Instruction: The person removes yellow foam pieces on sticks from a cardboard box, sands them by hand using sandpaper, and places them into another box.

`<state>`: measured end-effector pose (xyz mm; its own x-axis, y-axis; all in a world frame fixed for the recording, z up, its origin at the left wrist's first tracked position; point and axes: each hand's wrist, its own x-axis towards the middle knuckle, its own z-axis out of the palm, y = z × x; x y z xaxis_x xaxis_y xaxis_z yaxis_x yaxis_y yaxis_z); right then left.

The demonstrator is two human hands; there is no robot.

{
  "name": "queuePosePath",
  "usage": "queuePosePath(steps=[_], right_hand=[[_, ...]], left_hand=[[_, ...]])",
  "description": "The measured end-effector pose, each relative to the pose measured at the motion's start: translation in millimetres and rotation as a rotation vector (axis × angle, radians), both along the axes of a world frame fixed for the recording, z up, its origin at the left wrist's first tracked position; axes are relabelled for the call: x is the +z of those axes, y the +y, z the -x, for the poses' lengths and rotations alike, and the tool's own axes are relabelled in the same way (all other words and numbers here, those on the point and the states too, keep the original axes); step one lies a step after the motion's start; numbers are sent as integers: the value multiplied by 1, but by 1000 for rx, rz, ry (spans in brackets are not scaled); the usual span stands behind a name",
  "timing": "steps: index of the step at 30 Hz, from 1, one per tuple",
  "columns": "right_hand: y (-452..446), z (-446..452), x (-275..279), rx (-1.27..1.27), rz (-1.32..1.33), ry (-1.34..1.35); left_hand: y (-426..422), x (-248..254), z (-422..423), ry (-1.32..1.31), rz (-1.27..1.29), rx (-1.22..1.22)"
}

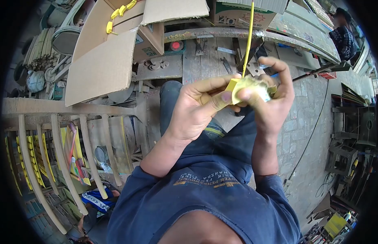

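Observation:
A small yellow block (231,85) is pinched between the thumb and fingers of my left hand (197,101). My right hand (268,95) has a crumpled, pale yellowish cloth or paper (256,86) against the block's right side; its thumb presses on it, and the index finger is raised and bent. Just above the block a thin yellow stick (249,38) stands upward; its lower end meets the hands, where the join is hidden. Both hands are close together over my lap.
An open cardboard box (101,67) with yellow pieces (123,10) is at upper left. Pliers (226,65) lie on the wooden boards ahead. A wooden slatted rack (58,140) stands at left. Another person (344,40) is at upper right.

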<state>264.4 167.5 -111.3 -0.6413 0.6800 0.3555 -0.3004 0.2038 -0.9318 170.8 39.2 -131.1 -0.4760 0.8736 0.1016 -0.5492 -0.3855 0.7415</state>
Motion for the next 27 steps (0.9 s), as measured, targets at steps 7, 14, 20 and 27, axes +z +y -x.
queuePosePath(steps=[7, 14, 20, 27], right_hand=[[12, 7, 4, -46, -52, 83], [5, 15, 4, -98, -34, -11], [11, 3, -10, -23, -136, 217], [31, 19, -5, -230, 26, 74]], left_hand=[[1, -1, -2, -24, -18, 6], [2, 0, 3, 79, 63, -64], [1, 9, 2, -26, 89, -95], [-1, 12, 3, -10, -15, -261]])
